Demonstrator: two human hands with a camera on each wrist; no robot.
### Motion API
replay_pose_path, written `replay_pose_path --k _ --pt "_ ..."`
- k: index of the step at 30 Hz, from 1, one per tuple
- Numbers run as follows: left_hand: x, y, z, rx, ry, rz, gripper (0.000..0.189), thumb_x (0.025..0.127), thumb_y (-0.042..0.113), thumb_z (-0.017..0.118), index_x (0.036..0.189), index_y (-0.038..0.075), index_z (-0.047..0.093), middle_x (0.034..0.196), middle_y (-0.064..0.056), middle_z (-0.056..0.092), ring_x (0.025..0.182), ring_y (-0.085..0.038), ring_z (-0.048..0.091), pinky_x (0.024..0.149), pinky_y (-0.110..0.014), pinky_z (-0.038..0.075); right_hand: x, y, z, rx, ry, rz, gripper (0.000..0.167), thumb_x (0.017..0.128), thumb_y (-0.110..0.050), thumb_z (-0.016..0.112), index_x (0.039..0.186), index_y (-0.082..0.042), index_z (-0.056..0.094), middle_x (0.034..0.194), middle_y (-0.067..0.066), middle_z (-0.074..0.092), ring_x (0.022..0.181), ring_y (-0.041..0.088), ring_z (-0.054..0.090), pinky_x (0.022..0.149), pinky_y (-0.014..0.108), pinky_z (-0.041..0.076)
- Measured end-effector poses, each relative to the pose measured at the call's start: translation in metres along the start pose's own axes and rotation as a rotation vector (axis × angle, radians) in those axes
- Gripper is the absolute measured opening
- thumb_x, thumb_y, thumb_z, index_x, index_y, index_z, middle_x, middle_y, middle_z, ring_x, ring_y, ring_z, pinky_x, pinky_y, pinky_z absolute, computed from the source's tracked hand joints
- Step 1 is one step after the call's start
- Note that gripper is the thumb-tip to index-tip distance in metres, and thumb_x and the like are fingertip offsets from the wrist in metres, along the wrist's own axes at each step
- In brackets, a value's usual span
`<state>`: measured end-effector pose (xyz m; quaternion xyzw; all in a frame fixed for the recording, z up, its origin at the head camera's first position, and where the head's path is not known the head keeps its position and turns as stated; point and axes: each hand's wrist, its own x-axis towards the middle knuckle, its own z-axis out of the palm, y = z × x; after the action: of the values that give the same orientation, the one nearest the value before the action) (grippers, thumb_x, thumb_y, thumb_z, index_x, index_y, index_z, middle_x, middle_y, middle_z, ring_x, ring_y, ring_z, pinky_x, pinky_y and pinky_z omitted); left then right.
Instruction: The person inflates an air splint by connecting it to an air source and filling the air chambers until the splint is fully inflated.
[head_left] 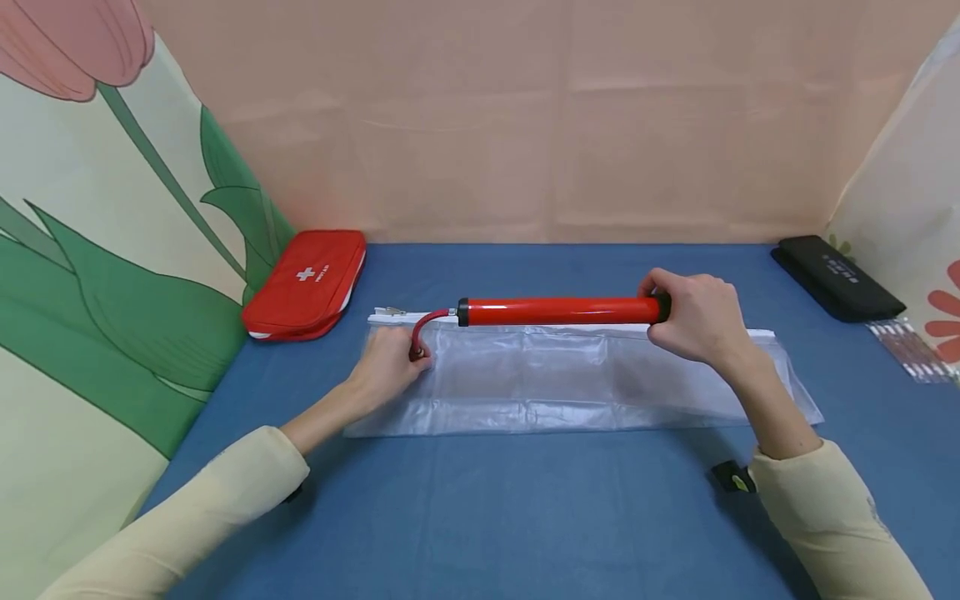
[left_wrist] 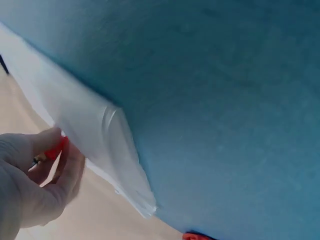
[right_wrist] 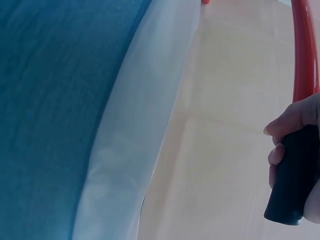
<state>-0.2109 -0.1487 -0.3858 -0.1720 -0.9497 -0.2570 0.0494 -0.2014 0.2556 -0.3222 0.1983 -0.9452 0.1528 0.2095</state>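
Note:
A red hand pump with black ends is held level above a folded clear plastic zip bag. My right hand grips the pump at its black handle end, fingers curled round it. From the pump's left end a short red hose bends down to my left hand, which pinches the hose's tip between thumb and fingers. In the left wrist view, a bit of red shows between the fingers of that hand, close beside the bag's folded edge.
On the blue table, a red first-aid pouch lies at the back left. A black case lies at the back right, with several clear-wrapped thin items by it. Patterned cloth walls stand at both sides.

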Motion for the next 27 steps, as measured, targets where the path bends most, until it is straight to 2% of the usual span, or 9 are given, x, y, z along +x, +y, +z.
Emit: replay_pose_path --k 4,9,13,17,21,27 --pt "0.001 -0.003 -0.002 -0.021 -0.032 0.011 0.025 0.074 0.017 0.086 0.089 0.002 0.073 0.072 -0.005 0.067 0.062 -0.016 0.059 0.062 -0.030 0.054 -0.001 0.000 0.001 0.000 -0.010 -0.002 0.031 0.063 -0.006 0.072 0.093 -0.007 0.063 0.069 0.008 0.063 0.057 0.023 0.051 0.054 0.039 0.044" --pt "0.004 -0.007 -0.006 -0.019 -0.116 0.064 0.021 0.081 0.020 0.080 0.087 0.002 0.071 0.065 -0.002 0.063 0.054 -0.014 0.056 0.055 -0.025 0.051 -0.001 0.001 0.002 -0.001 -0.040 0.032 0.032 0.064 -0.007 0.073 0.095 -0.006 0.063 0.071 0.008 0.064 0.057 0.022 0.051 0.053 0.039 0.044" --pt "0.008 -0.008 -0.012 -0.004 -0.218 0.049 0.021 0.089 0.022 0.069 0.083 0.004 0.063 0.058 -0.002 0.055 0.049 -0.016 0.050 0.049 -0.024 0.043 0.000 0.001 0.003 0.011 -0.059 0.048 0.034 0.064 -0.009 0.074 0.097 -0.005 0.063 0.073 0.009 0.064 0.058 0.022 0.052 0.054 0.039 0.044" --pt "0.010 -0.013 -0.011 0.049 -0.310 0.013 0.025 0.095 0.027 0.061 0.082 0.007 0.059 0.058 -0.003 0.052 0.050 -0.017 0.049 0.050 -0.025 0.041 -0.001 0.002 0.005 0.010 -0.063 0.051 0.035 0.064 -0.009 0.075 0.097 -0.005 0.063 0.073 0.009 0.064 0.057 0.021 0.051 0.053 0.037 0.043" --pt "0.012 -0.014 -0.011 0.074 -0.374 0.014 0.029 0.097 0.030 0.058 0.078 0.008 0.060 0.058 -0.003 0.051 0.051 -0.017 0.049 0.052 -0.025 0.042 0.000 0.002 0.006 0.006 -0.060 0.041 0.033 0.065 -0.008 0.074 0.096 -0.005 0.063 0.071 0.008 0.063 0.055 0.021 0.049 0.051 0.035 0.041" --pt "0.013 -0.018 -0.010 -0.009 -0.375 0.039 0.026 0.098 0.024 0.058 0.081 0.005 0.060 0.059 -0.004 0.050 0.051 -0.017 0.047 0.053 -0.025 0.041 0.008 -0.003 0.007 0.004 -0.051 0.015 0.031 0.065 -0.007 0.071 0.095 -0.006 0.064 0.069 0.008 0.063 0.054 0.021 0.049 0.050 0.035 0.042"
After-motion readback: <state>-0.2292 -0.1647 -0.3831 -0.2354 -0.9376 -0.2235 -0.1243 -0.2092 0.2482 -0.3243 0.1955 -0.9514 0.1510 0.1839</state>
